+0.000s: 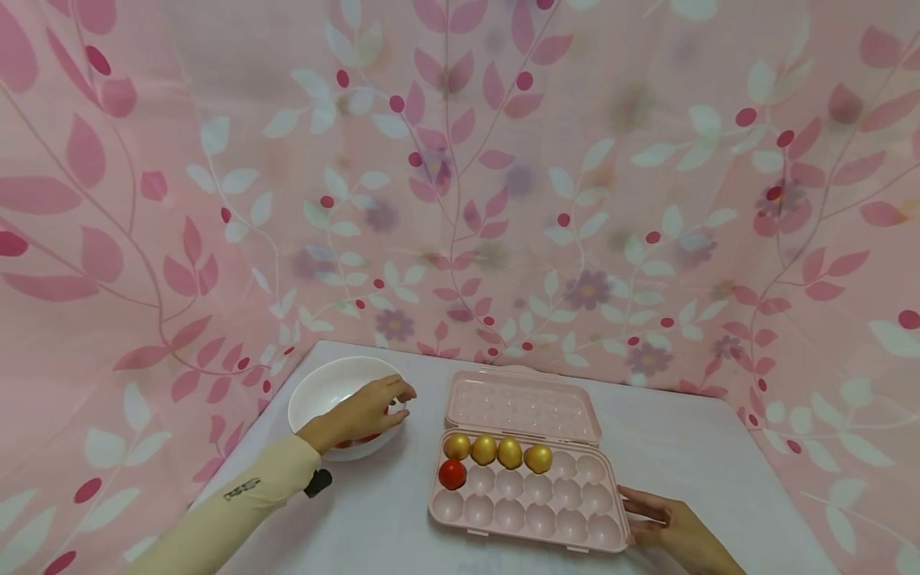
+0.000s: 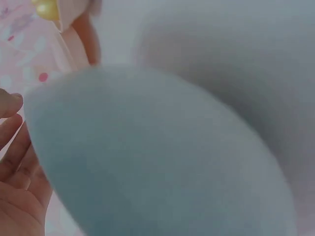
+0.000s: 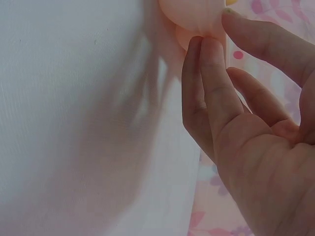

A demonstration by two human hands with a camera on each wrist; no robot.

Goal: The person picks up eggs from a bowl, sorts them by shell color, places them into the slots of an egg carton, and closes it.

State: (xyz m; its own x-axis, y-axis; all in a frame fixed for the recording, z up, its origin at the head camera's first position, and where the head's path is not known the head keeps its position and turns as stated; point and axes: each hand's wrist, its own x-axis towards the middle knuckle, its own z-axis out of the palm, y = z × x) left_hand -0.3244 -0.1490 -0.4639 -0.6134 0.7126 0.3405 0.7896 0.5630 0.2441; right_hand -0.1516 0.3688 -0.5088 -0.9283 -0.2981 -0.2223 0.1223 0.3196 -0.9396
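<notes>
My left hand reaches over the white bowl, its fingers loosely bent with a gap to the thumb. Nothing shows in its grasp in the left wrist view, where the bowl's outer wall fills much of the picture. Red items inside the bowl are mostly hidden by that hand. A pink egg carton lies with its lid open. Several gold eggs fill part of its back row, and one red egg sits in the middle row's left cup. My right hand pinches the carton's right end.
The table has a white cover. Pink floral cloth hangs behind it and along both sides. A dark band shows at the left wrist. Between bowl and carton runs a strip of tabletop.
</notes>
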